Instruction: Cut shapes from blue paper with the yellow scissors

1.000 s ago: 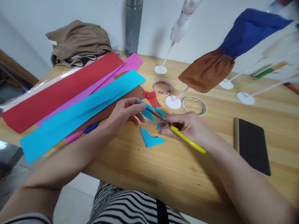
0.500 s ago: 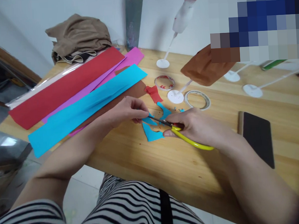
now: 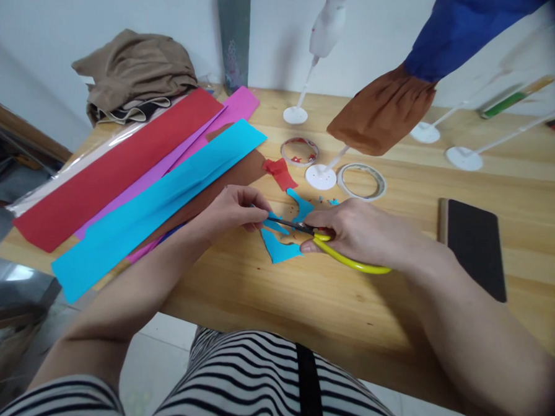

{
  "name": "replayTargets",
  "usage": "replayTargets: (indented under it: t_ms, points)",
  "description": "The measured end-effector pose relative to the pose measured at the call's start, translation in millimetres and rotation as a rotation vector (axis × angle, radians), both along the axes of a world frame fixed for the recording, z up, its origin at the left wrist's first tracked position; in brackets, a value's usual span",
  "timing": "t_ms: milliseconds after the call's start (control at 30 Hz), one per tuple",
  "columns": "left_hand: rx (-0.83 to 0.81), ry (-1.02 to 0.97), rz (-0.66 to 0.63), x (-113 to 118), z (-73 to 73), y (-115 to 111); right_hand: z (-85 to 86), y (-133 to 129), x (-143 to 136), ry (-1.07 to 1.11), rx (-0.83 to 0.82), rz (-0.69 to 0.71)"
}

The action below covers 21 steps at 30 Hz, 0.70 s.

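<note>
My left hand [image 3: 243, 208] pinches a small piece of blue paper [image 3: 278, 226] between thumb and fingers. Yellow-handled scissors [image 3: 350, 263] are gripped in my right hand [image 3: 346, 229], their dark blades pointing left and lying against that piece at my left fingertips. Whether the blades are fully closed cannot be made out. Beneath and beside them on the table rest a cut blue scrap [image 3: 282, 252], a curved blue offcut [image 3: 300, 205] and tiny bits of paper. A crumpled red paper piece [image 3: 281, 173] lies just beyond.
Long strips of red paper [image 3: 117, 173], blue paper [image 3: 161, 205], pink and brown paper spread at left. Behind them sit a brown cloth [image 3: 140, 69] and a bottle [image 3: 236, 42]. Tape rings [image 3: 382, 187], stands with white round bases [image 3: 321, 177], one dressed in brown and blue paper, and a phone [image 3: 475, 247] occupy the right.
The view has shifted slightly, showing more of the dressed stand at upper right. My hands keep nearly the same pose, with the scissors still at the blue piece.
</note>
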<state>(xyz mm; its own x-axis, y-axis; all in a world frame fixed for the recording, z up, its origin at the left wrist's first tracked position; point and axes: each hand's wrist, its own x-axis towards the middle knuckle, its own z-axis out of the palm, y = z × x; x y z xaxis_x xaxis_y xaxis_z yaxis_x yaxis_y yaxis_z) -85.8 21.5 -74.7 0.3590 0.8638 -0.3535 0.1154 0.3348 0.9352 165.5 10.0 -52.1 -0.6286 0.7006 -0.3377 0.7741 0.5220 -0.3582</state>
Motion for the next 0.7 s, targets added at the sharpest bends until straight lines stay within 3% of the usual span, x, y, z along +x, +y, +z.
replayTargets:
  t_ms: [167, 400, 567, 700]
  points:
    - [-0.074, -0.071, 0.014, -2.9, 1.0, 0.3, -5.5, 3.7, 5.5, 0.203, -0.043, -0.025]
    - [-0.05, -0.097, -0.093, -4.1, -2.4, -3.2, -15.2, 6.3, 4.6, 0.517, -0.337, -0.242]
    - [-0.019, -0.059, 0.017, 1.8, -4.0, -8.5, -28.6, 5.2, 0.7, 0.663, -0.403, -0.256]
    - [-0.009, -0.083, 0.063, 1.9, -2.3, -9.7, -26.3, 3.0, -0.5, 0.672, -0.429, -0.272]
